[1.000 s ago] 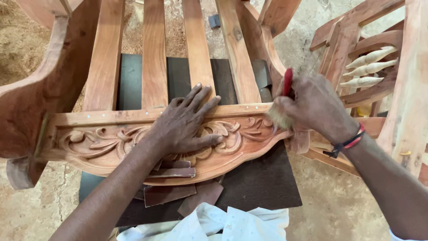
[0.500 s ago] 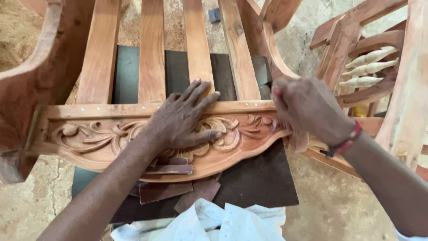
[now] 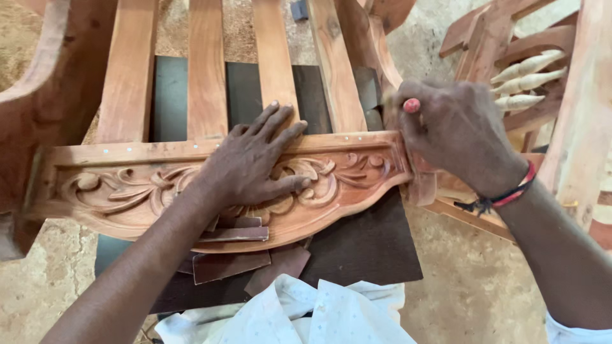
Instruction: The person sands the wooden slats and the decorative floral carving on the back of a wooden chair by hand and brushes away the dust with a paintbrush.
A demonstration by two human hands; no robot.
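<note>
Carved wood fills the head view: a carved front rail (image 3: pixel 210 185) of an unfinished wooden chair frame runs across the picture, cut with scrolls and leaves and ending in a curved lower edge. The left hand (image 3: pixel 255 162) lies flat on the middle of this rail, palm down, fingers spread and gripping nothing; its fingertips reach the rail's upper edge, and the thumb points toward the right-hand scrolls. The right hand (image 3: pixel 452 134) sits at the right end of the rail, where the rail meets the chair's corner. It is clenched around a small tool with a red handle tip (image 3: pixel 412 105), only that tip showing above the knuckles; the working end is hidden, so I cannot tell what kind of tool it is. A red and black wristband (image 3: pixel 503 197) circles this wrist.

Behind the rail, flat seat slats (image 3: pixel 207 70) run away from the camera, set apart with gaps between them. Below the rail a dark board (image 3: pixel 370 248) lies on the ground, and several sandpaper pieces (image 3: pixel 236 255) rest on it, just under the rail's curved edge. A white cloth (image 3: pixel 299 312) is bunched nearer the camera than the board. Right of the rail, beyond the right hand, pale turned spindles (image 3: pixel 526 79) sit in another wooden frame. Left of the rail, a thick curved armrest (image 3: pixel 44 95) rises toward the top corner.
</note>
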